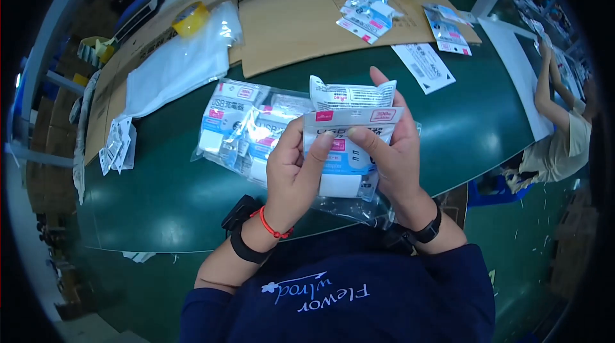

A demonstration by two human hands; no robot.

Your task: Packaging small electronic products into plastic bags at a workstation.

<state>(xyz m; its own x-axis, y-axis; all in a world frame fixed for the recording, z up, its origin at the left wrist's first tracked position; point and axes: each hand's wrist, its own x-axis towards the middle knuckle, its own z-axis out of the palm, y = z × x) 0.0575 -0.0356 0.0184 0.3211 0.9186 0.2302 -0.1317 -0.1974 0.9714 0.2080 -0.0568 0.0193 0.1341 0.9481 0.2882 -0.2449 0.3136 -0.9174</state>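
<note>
Pair of bare hands, held close together: left hand with left fingers curled, right hand with one fingertip pointing up, both closed in a pinch, left thumb and right thumb angled inward, tips near each other, left forearm and right forearm slanting in from below.

The left hand and right hand pinch a white-and-blue plastic packet between thumbs and fingers, with a printed white flap standing behind its top edge. Just left, similar packets lie in a clear plastic bag on the green table. Beyond, a yellow tape roll rests near translucent plastic sleeves; loose packets lie on flattened cardboard.
</note>
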